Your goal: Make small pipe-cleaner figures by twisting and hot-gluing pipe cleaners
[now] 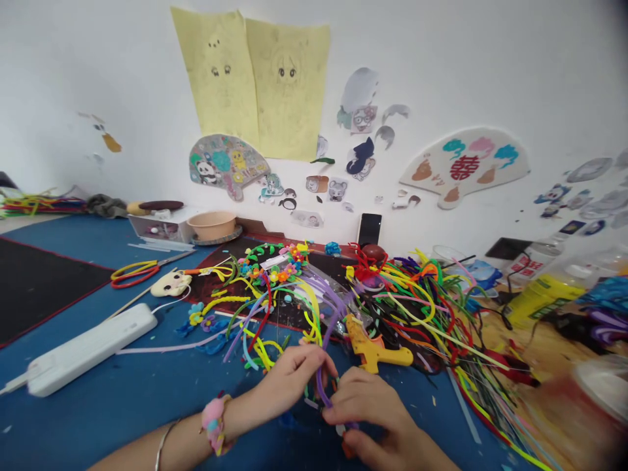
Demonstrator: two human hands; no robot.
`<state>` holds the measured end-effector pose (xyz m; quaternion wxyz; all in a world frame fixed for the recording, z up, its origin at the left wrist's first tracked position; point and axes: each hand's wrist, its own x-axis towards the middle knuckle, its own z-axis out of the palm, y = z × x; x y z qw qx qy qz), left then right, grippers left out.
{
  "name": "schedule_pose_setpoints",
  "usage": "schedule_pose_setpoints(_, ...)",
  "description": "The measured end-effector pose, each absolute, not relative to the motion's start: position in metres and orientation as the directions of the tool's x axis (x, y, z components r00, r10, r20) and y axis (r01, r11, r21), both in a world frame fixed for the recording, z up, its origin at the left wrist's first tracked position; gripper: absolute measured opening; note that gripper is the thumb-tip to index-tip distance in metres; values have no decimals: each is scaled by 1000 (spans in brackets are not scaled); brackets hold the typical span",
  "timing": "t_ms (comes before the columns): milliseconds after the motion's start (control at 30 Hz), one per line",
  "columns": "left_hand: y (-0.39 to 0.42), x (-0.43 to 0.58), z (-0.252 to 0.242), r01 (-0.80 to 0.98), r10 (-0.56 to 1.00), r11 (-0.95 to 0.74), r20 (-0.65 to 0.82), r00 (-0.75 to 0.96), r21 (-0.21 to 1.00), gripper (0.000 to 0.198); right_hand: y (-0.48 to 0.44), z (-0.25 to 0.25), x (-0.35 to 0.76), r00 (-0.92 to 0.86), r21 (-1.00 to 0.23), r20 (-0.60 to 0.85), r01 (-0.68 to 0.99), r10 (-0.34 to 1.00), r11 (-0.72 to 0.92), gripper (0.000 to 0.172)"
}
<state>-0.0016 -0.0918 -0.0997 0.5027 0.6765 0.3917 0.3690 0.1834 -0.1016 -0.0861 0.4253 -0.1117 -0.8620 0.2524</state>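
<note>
A purple pipe cleaner (320, 384) stands bent in a loop between my two hands. My left hand (300, 367) is closed around its upper part, fingers curled and partly hidden. Lower down, my right hand (370, 409) pinches it between thumb and fingers. Small pieces beneath the hands are mostly covered, and I cannot make out what they are. Just beyond my right hand lies a yellow glue gun (375, 350). Loose yellow pipe cleaners (262, 353) lie beyond my left hand.
A big tangle of coloured pipe cleaners (432, 294) spreads at the right. Leftward lie a white power strip (93, 350) and scissors (137, 271). A bowl (212, 226) and a phone (369, 229) are near the wall. A yellow bottle (547, 294) and a blurred cup (601, 392) stand far right.
</note>
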Motion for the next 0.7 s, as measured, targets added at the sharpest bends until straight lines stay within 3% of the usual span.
schedule_pose_setpoints(67,-98,-3,-100,264,810,-415,222,542,871,50,-103,-84,183,-642,-476,675,-5,362,879,23)
schedule_pose_setpoints(133,-100,-9,-95,331,680,-641,314,662,693,47,-103,-83,184,-658,-418,676,27,331,908,23)
schedule_pose_setpoints(200,-96,-19,-85,366,613,-734,327,719,572,42,-102,-84,184,-668,-346,681,67,299,936,23)
schedule_pose_setpoints(367,-76,-62,-52,486,637,-696,142,757,529,26,-97,-86,185,-686,-144,702,128,192,981,23)
schedule_pose_setpoints(500,-72,-96,-48,707,785,-532,-42,618,466,23,-95,-88,191,-745,-27,644,206,174,978,27)
schedule_pose_setpoints(600,-75,-109,-59,806,866,-438,-53,497,397,22,-87,-89,193,-764,9,618,244,186,970,30)
schedule_pose_setpoints(700,-76,-113,-70,795,847,-463,-69,527,392,25,-74,-92,190,-774,18,603,253,191,967,31)
